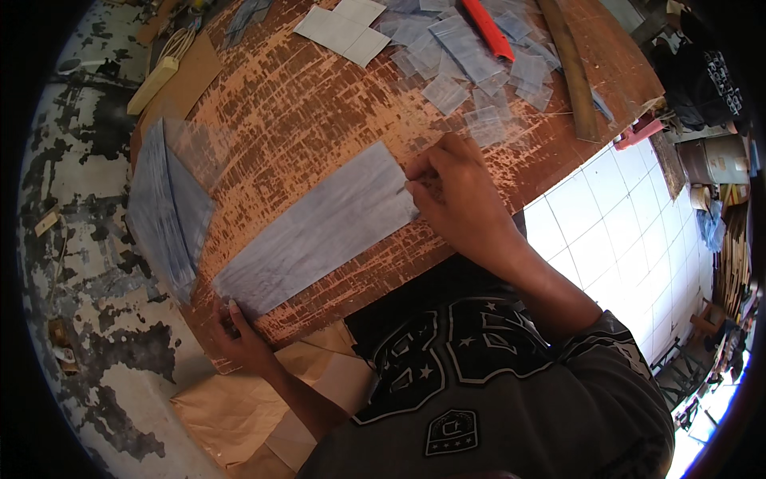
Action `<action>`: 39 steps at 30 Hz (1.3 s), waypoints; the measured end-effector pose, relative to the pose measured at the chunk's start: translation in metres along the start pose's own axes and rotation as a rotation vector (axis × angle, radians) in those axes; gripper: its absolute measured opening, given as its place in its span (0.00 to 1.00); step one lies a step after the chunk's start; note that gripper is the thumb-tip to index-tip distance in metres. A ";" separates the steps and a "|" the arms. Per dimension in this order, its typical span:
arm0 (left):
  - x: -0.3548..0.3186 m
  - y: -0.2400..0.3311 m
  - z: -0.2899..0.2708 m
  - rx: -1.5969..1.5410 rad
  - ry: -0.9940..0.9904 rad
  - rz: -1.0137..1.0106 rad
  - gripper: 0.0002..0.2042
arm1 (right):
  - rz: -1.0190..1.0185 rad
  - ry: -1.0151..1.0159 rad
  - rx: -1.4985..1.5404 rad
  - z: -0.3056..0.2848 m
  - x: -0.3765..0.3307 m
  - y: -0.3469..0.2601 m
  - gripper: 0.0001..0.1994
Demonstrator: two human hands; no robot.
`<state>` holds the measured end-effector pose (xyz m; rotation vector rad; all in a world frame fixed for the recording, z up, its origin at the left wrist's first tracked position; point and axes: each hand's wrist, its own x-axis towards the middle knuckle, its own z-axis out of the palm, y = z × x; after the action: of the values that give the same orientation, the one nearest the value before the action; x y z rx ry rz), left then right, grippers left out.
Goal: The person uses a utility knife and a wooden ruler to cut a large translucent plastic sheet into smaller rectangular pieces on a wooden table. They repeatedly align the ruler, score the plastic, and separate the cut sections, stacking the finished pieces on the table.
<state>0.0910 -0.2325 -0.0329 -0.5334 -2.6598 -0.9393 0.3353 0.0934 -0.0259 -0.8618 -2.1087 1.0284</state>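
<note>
A long, translucent grey-blue plastic strip lies slantwise across the worn brown tabletop. At its right end, my right hand is closed in a pinch, with thumb and index finger at the edge of the strip. My left hand grips the strip's lower left corner at the table's near edge, its thumb on top and the other fingers partly hidden. Left of the strip rests a stack of similar bluish plastic sheets, its lower end close to my left hand.
Several small clear plastic pieces lie scattered at the back right, beside a red tool and a wooden strip. White cards sit at the back. Brown paper is below the table's near left edge. A peeling wall stands at the left.
</note>
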 end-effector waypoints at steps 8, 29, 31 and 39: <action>-0.001 0.000 0.001 -0.016 0.017 -0.036 0.16 | 0.012 -0.002 0.014 0.000 -0.001 -0.001 0.06; 0.000 -0.004 0.002 -0.043 0.001 0.013 0.14 | -0.009 -0.015 -0.030 -0.001 -0.001 0.001 0.06; 0.000 -0.001 0.001 -0.018 -0.001 0.015 0.14 | -0.004 -0.020 -0.025 -0.001 -0.002 0.001 0.06; -0.002 -0.001 0.002 0.082 0.028 0.077 0.14 | -0.032 -0.004 0.053 -0.001 -0.001 0.006 0.07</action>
<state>0.0921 -0.2323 -0.0350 -0.5945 -2.6198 -0.8057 0.3384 0.0959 -0.0308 -0.7981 -2.0829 1.0647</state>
